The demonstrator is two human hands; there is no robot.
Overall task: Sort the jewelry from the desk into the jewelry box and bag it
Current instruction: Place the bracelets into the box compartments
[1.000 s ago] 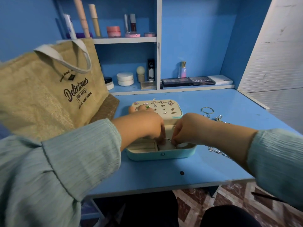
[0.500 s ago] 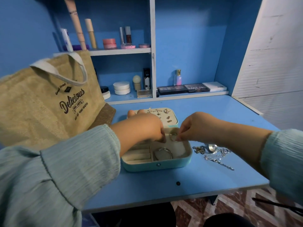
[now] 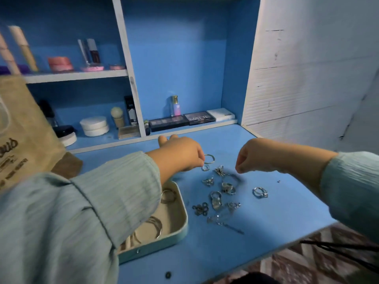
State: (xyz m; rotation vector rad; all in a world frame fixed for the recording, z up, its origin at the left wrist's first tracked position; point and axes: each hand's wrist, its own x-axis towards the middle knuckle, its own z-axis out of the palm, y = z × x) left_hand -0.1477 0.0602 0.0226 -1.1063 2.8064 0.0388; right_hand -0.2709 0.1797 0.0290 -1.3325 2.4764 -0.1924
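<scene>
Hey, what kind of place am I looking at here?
Probably a home vanity or dressing desk: makeup palettes and a perfume bottle in the blue shelves, with loose rings on the desk.

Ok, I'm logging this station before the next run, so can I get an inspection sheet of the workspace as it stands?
Surface: blue desk, one small dark speck near its front edge.
Job's things: open jewelry box at left with bangles inside; loose rings and chains scattered on the desk to its right; burlap bag at far left.
Clutter: cosmetics on the shelves behind, eyeshadow palettes.
Hands: left hand reaches to a small ring; right hand curled above the pile, contents not visible.
Cables: thin dark cord at lower right.
Surroundings: blue back panel, white wall at right, patterned floor.
</scene>
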